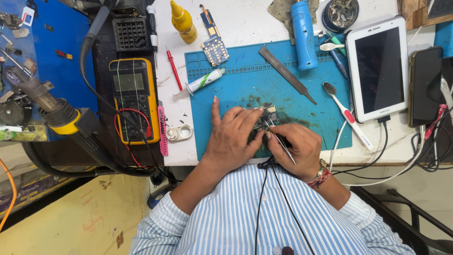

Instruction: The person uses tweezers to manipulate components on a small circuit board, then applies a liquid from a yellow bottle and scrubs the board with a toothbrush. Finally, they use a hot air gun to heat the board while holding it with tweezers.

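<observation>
Plastic, metal and rubbery matt on our bench

We see a matt blue mat (pixel 288 101), stained dark near the small circuit board (pixel 265 119); our tweezers (pixel 281 142) and the flat file (pixel 286 73) look like dull grey metal. The white tablet (pixel 379 66) has a glossy glass face, the yellow multimeter (pixel 134 100) a smooth plastic shell, our sleeves (pixel 245 212) striped cloth.

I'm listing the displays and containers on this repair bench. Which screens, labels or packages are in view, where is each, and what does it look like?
Multimeter: left of the blue mat, yellow case, grey rectangular display.
Tablet: right of the mat, white frame, dark blank screen.
Phone: far right, black, screen dark.
Syringe tube: mat's upper left, white with green label.
Yellow bottle: top centre, pointed nozzle.
Blue canister: top of mat, cylindrical.
</observation>
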